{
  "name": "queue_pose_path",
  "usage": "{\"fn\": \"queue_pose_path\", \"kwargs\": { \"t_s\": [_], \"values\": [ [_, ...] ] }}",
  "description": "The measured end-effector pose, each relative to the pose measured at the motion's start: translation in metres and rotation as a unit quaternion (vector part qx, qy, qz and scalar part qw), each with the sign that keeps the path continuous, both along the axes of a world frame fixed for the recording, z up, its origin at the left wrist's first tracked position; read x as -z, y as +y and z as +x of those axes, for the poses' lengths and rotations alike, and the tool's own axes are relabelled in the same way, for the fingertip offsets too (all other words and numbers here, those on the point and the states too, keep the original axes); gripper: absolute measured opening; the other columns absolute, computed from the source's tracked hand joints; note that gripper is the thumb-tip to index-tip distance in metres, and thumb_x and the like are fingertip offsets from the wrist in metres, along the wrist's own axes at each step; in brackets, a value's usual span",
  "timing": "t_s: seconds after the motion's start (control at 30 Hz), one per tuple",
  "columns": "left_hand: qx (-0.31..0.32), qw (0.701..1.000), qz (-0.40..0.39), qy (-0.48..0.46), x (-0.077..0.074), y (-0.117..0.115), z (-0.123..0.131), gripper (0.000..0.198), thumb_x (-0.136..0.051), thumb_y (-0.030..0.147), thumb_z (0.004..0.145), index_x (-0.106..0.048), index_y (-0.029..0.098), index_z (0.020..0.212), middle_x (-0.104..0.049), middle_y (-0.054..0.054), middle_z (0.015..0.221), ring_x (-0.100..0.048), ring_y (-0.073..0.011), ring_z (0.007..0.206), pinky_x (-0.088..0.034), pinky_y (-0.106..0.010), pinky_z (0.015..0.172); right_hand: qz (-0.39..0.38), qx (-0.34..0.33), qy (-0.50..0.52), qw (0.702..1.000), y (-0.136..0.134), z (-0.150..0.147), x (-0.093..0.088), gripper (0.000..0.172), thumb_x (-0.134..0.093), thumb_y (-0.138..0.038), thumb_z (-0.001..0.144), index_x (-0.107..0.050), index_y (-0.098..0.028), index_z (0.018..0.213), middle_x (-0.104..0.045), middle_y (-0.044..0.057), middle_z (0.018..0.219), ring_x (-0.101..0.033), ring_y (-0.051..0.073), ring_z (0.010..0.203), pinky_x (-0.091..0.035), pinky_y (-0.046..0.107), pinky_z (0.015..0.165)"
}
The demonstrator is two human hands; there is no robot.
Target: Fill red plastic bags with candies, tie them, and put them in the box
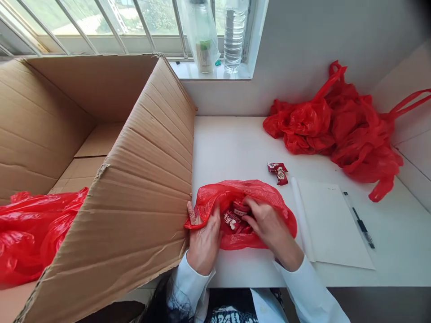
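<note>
box (pixel 141 179) left | bag (pixel 245 190) centre, sweets (pixel 232 220) inside | paper (pixel 333 224) right, pen (pixel 362 224) beyond

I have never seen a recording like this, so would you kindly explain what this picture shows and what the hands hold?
There is no machine: one camera on a person's head looks down at their two bare hands. The left hand grips the edge of a red bag on the white table; the right hand reaches inside, among small red packets. Two loose packets, a heap of red bags, paper and a pen lie beyond. A cardboard box stands at left.
</note>
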State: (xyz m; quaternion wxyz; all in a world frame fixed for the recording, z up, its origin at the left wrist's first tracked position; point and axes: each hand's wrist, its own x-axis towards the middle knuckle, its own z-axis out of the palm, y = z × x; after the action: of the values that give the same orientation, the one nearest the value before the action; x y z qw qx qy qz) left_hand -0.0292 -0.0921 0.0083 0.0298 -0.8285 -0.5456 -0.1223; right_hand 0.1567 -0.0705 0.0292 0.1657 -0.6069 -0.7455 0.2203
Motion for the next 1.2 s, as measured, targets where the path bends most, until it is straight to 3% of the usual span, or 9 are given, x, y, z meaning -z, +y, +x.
{"fn": "queue_pose_path", "kwargs": {
  "t_s": [0.2,0.3,0.4,0.53,0.7,0.87,1.0,1.1,1.2],
  "values": [
    [0.009,0.998,-0.061,-0.001,-0.029,0.001,0.02,0.047,-0.04,0.016,0.095,-0.04,0.023,0.142,-0.061,-0.007,0.131,-0.056,-0.0267,0.123,-0.006,-0.069,0.114,0.043,0.115,-0.042,0.992,-0.01,0.038,-0.016,0.016,-0.049,-0.021,0.088,-0.059,-0.017,0.101,-0.071,0.01,0.086,-0.067,0.025,0.075,-0.048,0.033,0.064],
    [0.03,0.993,-0.112,0.009,-0.042,0.001,0.027,0.044,-0.035,0.01,0.095,-0.047,0.025,0.135,-0.058,-0.005,0.134,-0.059,-0.0203,0.118,-0.023,-0.059,0.116,0.054,0.142,-0.072,0.986,-0.009,0.045,-0.019,0.015,-0.047,-0.025,0.09,-0.058,-0.017,0.096,-0.069,0.01,0.081,-0.065,0.025,0.071,-0.045,0.034,0.062],
    [0.062,0.99,-0.126,0.033,-0.037,-0.004,0.023,0.044,-0.032,0.005,0.093,-0.053,0.021,0.128,-0.063,-0.004,0.127,-0.061,-0.0184,0.115,-0.031,-0.052,0.115,0.05,0.149,-0.072,0.985,-0.007,0.045,-0.016,0.015,-0.045,-0.029,0.091,-0.055,-0.019,0.086,-0.066,0.007,0.07,-0.061,0.023,0.061,-0.043,0.032,0.057],
    [0.08,0.996,-0.013,0.045,-0.016,-0.011,0.012,0.049,-0.028,0.001,0.091,-0.051,0.017,0.131,-0.06,-0.008,0.132,-0.057,-0.0227,0.122,-0.01,-0.062,0.117,0.062,0.131,-0.022,0.989,-0.002,0.033,-0.009,0.018,-0.045,-0.033,0.091,-0.053,-0.02,0.081,-0.063,0.005,0.064,-0.057,0.021,0.055,-0.041,0.031,0.053],
    [0.087,0.996,0.005,-0.021,-0.01,-0.007,0.015,0.037,-0.042,0.019,0.096,-0.047,0.015,0.132,-0.062,-0.012,0.127,-0.059,-0.0244,0.118,0.008,-0.064,0.114,0.069,0.102,0.038,0.992,-0.001,0.021,0.001,0.025,-0.041,-0.027,0.093,-0.055,-0.019,0.111,-0.07,0.009,0.088,-0.066,0.024,0.072,-0.048,0.035,0.061],
    [-0.014,0.99,-0.117,-0.072,-0.031,0.007,0.038,0.025,-0.049,0.028,0.094,-0.055,0.023,0.119,-0.065,-0.007,0.114,-0.062,-0.0263,0.109,-0.007,-0.068,0.113,0.047,0.077,-0.021,0.996,-0.008,0.029,0.007,0.032,-0.047,-0.027,0.09,-0.054,-0.02,0.12,-0.07,0.011,0.097,-0.067,0.025,0.075,-0.05,0.035,0.062],
    [-0.095,0.985,-0.119,-0.083,-0.03,0.017,0.056,0.02,-0.052,0.018,0.089,-0.056,0.018,0.109,-0.065,-0.009,0.103,-0.061,-0.0292,0.106,-0.022,-0.064,0.11,0.012,0.072,0.005,0.997,-0.013,0.028,0.011,0.036,-0.052,-0.03,0.087,-0.054,-0.02,0.122,-0.07,0.01,0.104,-0.067,0.024,0.086,-0.052,0.034,0.07],
    [-0.104,0.982,-0.125,-0.094,-0.023,0.021,0.058,0.019,-0.052,0.015,0.087,-0.054,0.017,0.106,-0.064,-0.009,0.1,-0.06,-0.0278,0.102,-0.025,-0.061,0.108,0.014,0.1,0.032,0.994,-0.017,0.025,0.012,0.018,-0.05,-0.03,0.089,-0.062,-0.02,0.099,-0.071,0.006,0.091,-0.067,0.021,0.08,-0.052,0.031,0.067],
    [-0.098,0.979,-0.138,-0.109,-0.022,0.022,0.051,0.018,-0.052,0.014,0.086,-0.054,0.017,0.105,-0.066,-0.008,0.097,-0.061,-0.0271,0.097,-0.029,-0.059,0.105,0.048,0.172,-0.017,0.984,-0.02,0.029,0.01,0.026,-0.045,-0.032,0.091,-0.057,-0.021,0.071,-0.066,0.005,0.067,-0.061,0.02,0.058,-0.045,0.03,0.053]
  ]
}}
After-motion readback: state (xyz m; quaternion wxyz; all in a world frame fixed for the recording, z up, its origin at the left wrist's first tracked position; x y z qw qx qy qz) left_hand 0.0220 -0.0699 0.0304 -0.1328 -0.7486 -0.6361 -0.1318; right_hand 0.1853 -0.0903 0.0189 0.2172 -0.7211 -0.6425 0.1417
